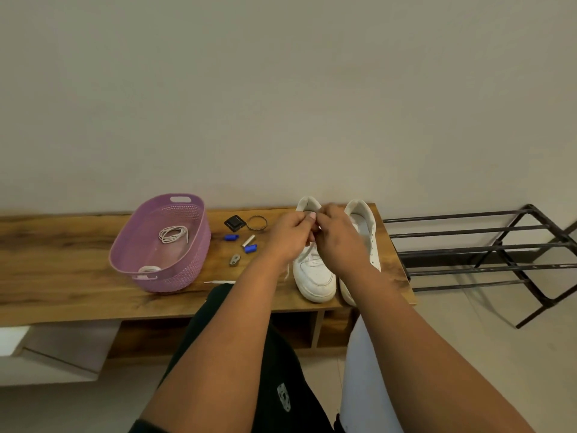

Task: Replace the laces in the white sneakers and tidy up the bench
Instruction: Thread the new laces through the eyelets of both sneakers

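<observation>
Left of the grip: black square pad, beaded ring, two blue clips, silver cylinder, grey metal piece (kind unclear); far right of the grip, black metal rack on the floor.

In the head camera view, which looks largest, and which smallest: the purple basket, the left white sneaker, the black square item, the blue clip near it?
1. purple basket
2. left white sneaker, partly hidden by the hands
3. black square item
4. blue clip

All rest on the bench at similar distance, so the order looks reliable.
</observation>
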